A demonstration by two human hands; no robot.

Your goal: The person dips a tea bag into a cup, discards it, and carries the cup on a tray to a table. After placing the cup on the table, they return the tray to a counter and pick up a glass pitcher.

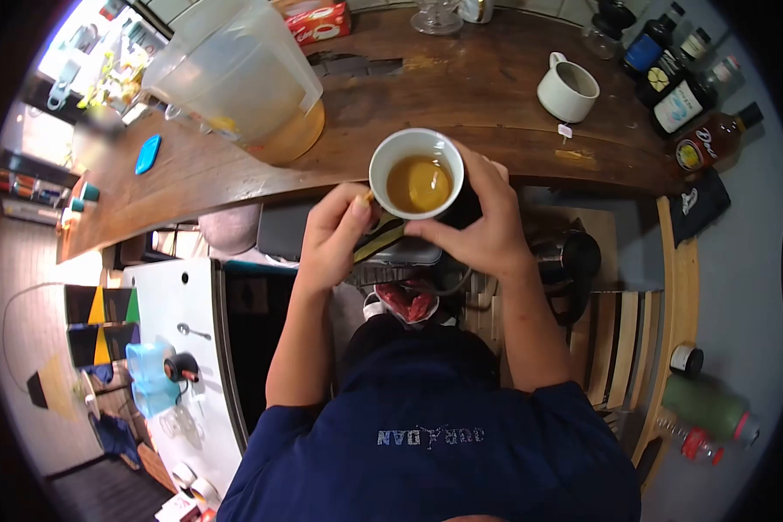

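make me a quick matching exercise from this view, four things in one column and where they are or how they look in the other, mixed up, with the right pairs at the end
1. cup
2. mug
3. flat blue object
4. spoon

a. on the wooden counter, near the bottles
b. on the white surface
c. between the left hand and the right hand, with amber liquid inside
d. on the wooden counter, to the left of the big pitcher

Right pairs: 1-c, 2-a, 3-d, 4-b
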